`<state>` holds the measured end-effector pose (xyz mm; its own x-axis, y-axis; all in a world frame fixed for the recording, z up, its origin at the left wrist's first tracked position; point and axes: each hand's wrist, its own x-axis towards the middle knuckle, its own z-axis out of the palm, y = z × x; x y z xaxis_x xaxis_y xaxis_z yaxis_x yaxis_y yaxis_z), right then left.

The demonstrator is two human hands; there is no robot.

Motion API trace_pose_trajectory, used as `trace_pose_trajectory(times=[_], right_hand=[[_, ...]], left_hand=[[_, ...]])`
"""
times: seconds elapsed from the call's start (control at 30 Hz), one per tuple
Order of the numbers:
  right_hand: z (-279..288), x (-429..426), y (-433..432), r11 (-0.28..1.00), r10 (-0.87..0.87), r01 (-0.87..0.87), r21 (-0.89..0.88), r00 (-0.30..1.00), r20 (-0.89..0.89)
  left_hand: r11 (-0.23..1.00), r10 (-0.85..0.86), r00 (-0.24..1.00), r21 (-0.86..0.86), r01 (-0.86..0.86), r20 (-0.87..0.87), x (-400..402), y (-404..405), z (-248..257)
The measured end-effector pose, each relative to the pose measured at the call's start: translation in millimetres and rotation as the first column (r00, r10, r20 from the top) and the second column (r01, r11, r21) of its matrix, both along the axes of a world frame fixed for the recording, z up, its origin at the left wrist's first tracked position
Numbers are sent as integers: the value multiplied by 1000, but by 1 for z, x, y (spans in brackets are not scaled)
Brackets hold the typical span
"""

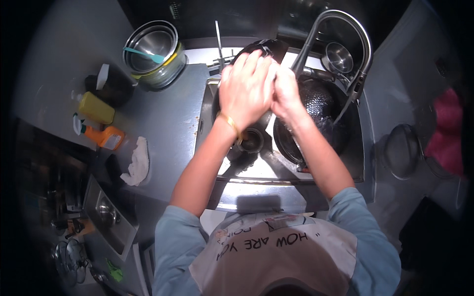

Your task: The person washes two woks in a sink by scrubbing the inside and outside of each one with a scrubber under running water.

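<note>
Both of my hands are raised over the left part of a stainless steel sink (pixel 202 129). My left hand (pixel 247 87) has a gold-coloured bracelet at its wrist and lies against my right hand (pixel 287 88); whether anything is between them cannot be told. Behind the fingertips is a dark, shiny, rounded item (pixel 266 46). Water runs from the arched faucet (pixel 361 37) towards a black wok with a textured surface (pixel 320 100) on the sink's right side. A drain strainer (pixel 251 140) shows below my left wrist.
Stacked bowls (pixel 150 48) with a teal spatula (pixel 157 58) stand at the back left. An orange spray bottle (pixel 111 137), a yellow bottle (pixel 97 108) and a white cloth (pixel 137 162) lie on the left. A small steel pot (pixel 337 58) sits behind the faucet; a mesh strainer (pixel 401 151) hangs right.
</note>
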<state>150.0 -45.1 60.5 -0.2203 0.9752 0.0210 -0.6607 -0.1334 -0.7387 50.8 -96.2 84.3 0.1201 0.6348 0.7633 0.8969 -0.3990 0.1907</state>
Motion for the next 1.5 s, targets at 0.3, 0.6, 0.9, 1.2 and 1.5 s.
trace_pose_trajectory(times=[0.3, 0.6, 0.9, 1.2, 1.5], right_hand=[[34, 65, 67, 380, -857, -546, 747, 98, 507], [49, -7, 78, 183, -883, -866, 465, 63, 466], [62, 19, 46, 149, -866, -929, 340, 44, 499], [64, 44, -2, 372, -802, -893, 252, -172, 572], [27, 124, -16, 557, -752, -727, 401, -237, 615]], left_hand=[[987, -152, 988, -61, 150, -23, -63, -5, 3], [980, 74, 969, -160, -115, -237, -51, -16, 30], [983, 183, 918, 66, -171, -353, -53, -31, 10], [978, 54, 997, 205, -44, -46, -119, -66, -48], [939, -266, 380, 149, 310, 886, -130, -19, -147]])
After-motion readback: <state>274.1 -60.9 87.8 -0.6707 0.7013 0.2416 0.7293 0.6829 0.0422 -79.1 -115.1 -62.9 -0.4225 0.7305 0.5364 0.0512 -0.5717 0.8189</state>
